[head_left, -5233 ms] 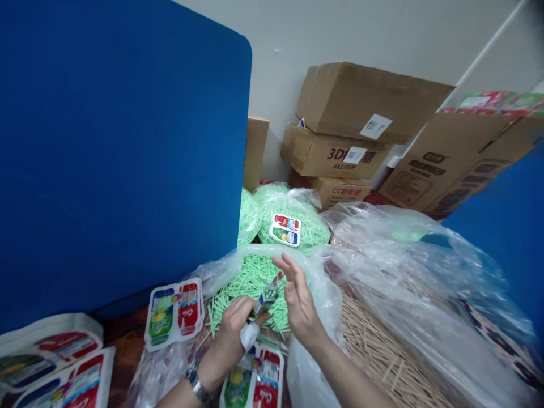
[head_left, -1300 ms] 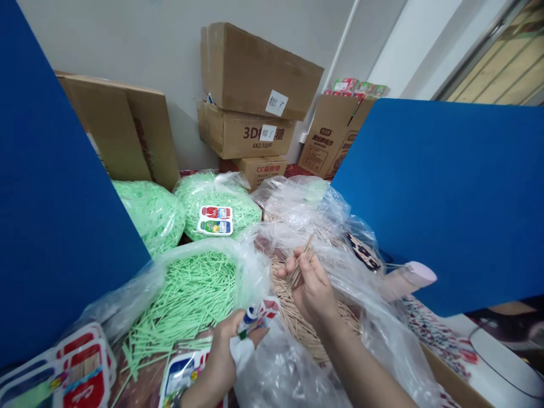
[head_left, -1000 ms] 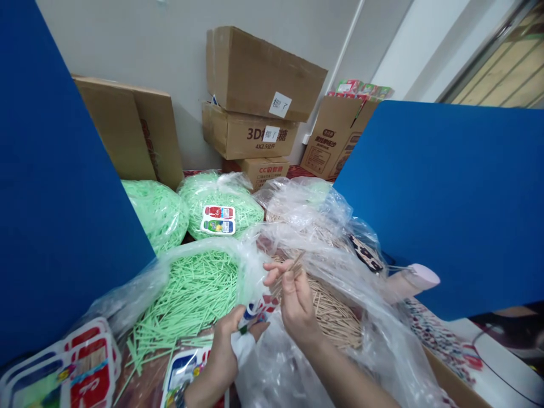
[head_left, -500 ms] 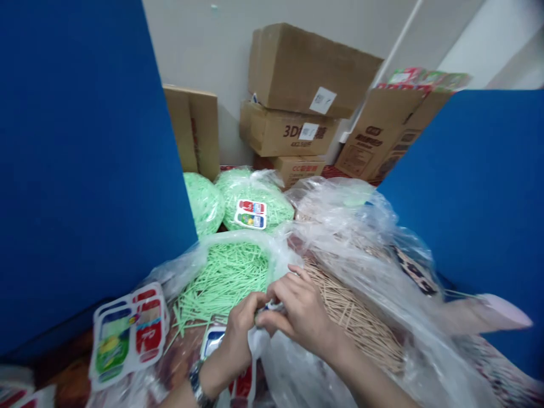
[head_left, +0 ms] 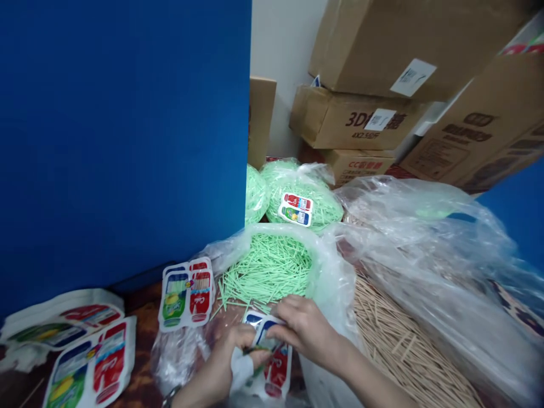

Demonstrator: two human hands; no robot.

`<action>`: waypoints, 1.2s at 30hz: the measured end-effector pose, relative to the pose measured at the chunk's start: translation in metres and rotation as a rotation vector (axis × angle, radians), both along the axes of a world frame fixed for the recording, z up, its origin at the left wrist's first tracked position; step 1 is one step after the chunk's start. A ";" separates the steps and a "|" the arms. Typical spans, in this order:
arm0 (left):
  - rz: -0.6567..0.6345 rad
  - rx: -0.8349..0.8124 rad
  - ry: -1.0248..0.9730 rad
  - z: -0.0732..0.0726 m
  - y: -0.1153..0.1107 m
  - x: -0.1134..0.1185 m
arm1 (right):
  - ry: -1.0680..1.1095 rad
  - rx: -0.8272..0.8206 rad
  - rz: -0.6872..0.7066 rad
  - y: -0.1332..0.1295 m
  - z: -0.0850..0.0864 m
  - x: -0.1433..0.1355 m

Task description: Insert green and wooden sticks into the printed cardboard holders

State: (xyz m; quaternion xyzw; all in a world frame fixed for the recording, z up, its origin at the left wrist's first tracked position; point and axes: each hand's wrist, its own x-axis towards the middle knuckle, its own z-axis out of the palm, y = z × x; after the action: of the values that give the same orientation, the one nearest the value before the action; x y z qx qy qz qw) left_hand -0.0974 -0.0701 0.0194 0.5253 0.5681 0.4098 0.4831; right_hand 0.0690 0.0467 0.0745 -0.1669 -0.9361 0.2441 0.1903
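Note:
Both hands are closed on a printed packet [head_left: 262, 328] with blue, white and green parts, in the lower middle of the head view. My left hand [head_left: 223, 360] grips its left side and my right hand [head_left: 304, 327] pinches its upper right edge; the fingers cover much of it. Under the hands lies a bottle-shaped packet [head_left: 278, 371] with a red printed half. Just beyond is an opened plastic bag of thin green sticks [head_left: 267, 272]. Brown sticks [head_left: 408, 340] lie in clear plastic to the right of my right hand.
More printed packets [head_left: 187, 294] lie to the left, some [head_left: 91, 365] near the lower left corner. A tall blue panel [head_left: 123, 141] borders the left. Closed bags of green sticks [head_left: 304, 192] and stacked cardboard boxes [head_left: 361, 116] stand at the back.
The view has swung left, so the bags and boxes sit farther right. My hands have come slightly lower and apart, and more of the packet between them shows.

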 end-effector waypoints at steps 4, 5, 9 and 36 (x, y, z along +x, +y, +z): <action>0.148 0.018 0.251 -0.011 -0.004 -0.006 | -0.031 -0.256 0.184 0.017 0.002 -0.007; 0.178 -0.005 0.247 -0.012 -0.006 -0.007 | -0.011 -0.329 0.178 0.025 0.000 -0.011; 0.103 -0.008 0.198 -0.013 -0.012 -0.012 | -0.240 -0.108 -0.021 0.053 -0.030 -0.037; 0.099 0.118 0.162 -0.046 0.015 -0.015 | 0.477 -0.827 -0.352 0.089 -0.048 -0.053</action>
State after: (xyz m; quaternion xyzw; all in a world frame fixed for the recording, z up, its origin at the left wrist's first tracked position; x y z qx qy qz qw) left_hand -0.1128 -0.0548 -0.0265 0.5556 0.6055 0.4218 0.3830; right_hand 0.0157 0.1359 0.0270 -0.3234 -0.6493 0.5899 0.3548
